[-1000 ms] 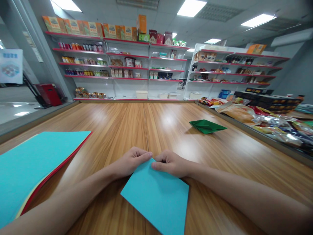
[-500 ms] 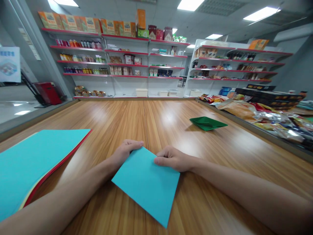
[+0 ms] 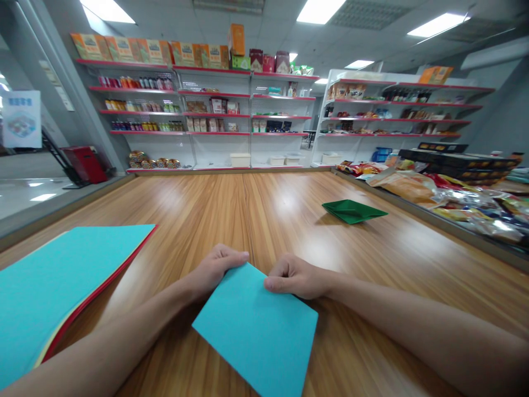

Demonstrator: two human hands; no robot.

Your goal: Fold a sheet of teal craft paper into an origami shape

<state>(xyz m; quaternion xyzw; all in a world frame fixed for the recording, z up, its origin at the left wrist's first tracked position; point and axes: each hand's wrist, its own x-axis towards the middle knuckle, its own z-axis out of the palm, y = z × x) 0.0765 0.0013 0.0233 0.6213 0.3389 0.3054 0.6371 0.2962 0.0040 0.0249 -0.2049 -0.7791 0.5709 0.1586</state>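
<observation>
A turquoise sheet of paper (image 3: 258, 328) lies on the wooden table (image 3: 215, 209) in front of me, one corner pointing away. My left hand (image 3: 217, 267) has its fingers curled over the sheet's far left edge. At the far right edge my right hand (image 3: 295, 275) pinches the sheet with its fingers closed. Both forearms rest low over the table.
A stack of coloured paper (image 3: 53, 286) with a turquoise top sheet lies at the left. A folded green paper shape (image 3: 353, 211) sits farther off at the right. Snack packets (image 3: 450, 198) fill a counter along the right; shop shelves (image 3: 215, 110) stand behind.
The hands, close together at the sheet's far corner a second ago, have spread apart along its far edges. The sheet has turned and shifted slightly.
</observation>
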